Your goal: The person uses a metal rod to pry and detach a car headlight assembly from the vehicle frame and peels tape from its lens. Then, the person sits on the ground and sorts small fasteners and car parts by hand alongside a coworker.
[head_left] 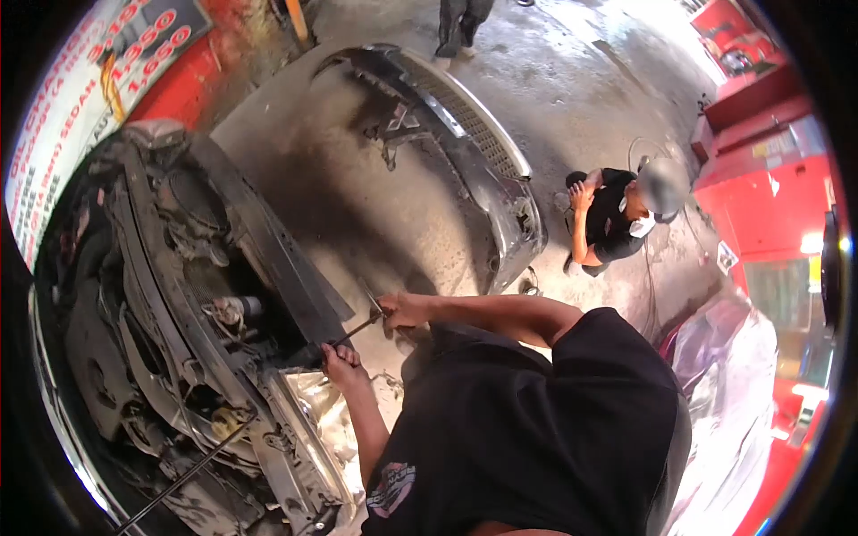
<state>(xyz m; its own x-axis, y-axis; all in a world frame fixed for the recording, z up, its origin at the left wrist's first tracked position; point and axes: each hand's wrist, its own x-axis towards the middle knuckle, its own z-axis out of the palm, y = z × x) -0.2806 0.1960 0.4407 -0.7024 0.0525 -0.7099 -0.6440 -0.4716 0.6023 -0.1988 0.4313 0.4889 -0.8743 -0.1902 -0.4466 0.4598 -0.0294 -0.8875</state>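
Note:
My left hand is closed around the lower end of a thin dark rod, right at the front edge of the car's opened front end. Farther out, over the floor, my right hand grips the rod's other end. A thin metallic piece sticks out beyond the right fingers; its kind is too small to make out. Below my left hand sits a headlight in the car's corner. The front bumper is off the body, baring the metal front frame.
A detached bumper with grille lies on the concrete floor ahead. A co-worker in a grey cap crouches beyond it. Another person's legs stand at the top. A prop rod crosses the engine bay. Plastic-covered material is on the right.

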